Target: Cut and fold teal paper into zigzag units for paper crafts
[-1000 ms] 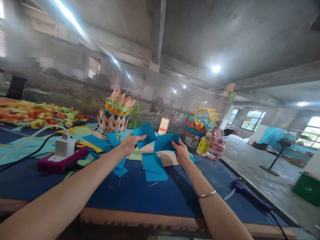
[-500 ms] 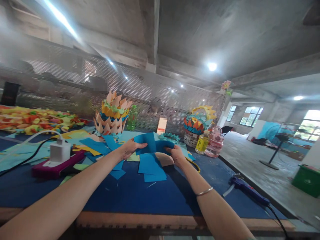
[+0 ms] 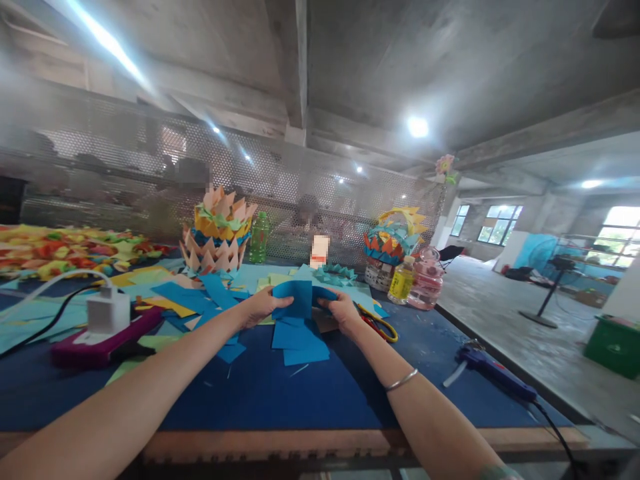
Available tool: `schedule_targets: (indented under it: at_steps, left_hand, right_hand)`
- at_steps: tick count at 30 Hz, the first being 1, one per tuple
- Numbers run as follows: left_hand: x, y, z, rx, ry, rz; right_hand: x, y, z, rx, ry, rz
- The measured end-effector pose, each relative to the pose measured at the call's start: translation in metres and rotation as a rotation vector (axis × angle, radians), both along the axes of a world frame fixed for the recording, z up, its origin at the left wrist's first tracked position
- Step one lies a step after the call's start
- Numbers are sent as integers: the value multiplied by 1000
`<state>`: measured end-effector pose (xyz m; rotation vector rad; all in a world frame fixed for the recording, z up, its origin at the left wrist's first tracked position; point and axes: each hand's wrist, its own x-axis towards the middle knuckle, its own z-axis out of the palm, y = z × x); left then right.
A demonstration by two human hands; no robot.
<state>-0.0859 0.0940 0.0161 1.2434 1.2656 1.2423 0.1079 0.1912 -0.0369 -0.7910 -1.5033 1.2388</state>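
Note:
A blue paper sheet is bent into a curve between both hands, just above the table. My left hand pinches its left edge with thumb on top. My right hand grips its right edge, fingers curled; a thin bracelet sits on that wrist. Under the hands lie more blue paper squares on the dark blue table mat.
Scissors with yellow and red handles lie right of my right hand. A blue glue gun rests near the right table edge. A white charger on a purple power strip is at left. Paper baskets, bottles and loose coloured paper stand behind.
The two hands have come closer together, folding the flat blue sheet into a curved loop, and both have lowered toward the table.

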Motion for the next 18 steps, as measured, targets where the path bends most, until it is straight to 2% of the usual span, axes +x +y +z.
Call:
schedule_targets:
  at_steps: [8,13,18]
  left_hand:
    - [8,-4,9,-12,107,48]
    - [3,6,-3,58,140,21]
    - [3,16,-17,106,116,-51]
  right_hand:
    - [-2,2,7,26,55,-13]
    - [0,-3,5,-31,20,-15]
    - [-1,-6,2,-21,14,-36]
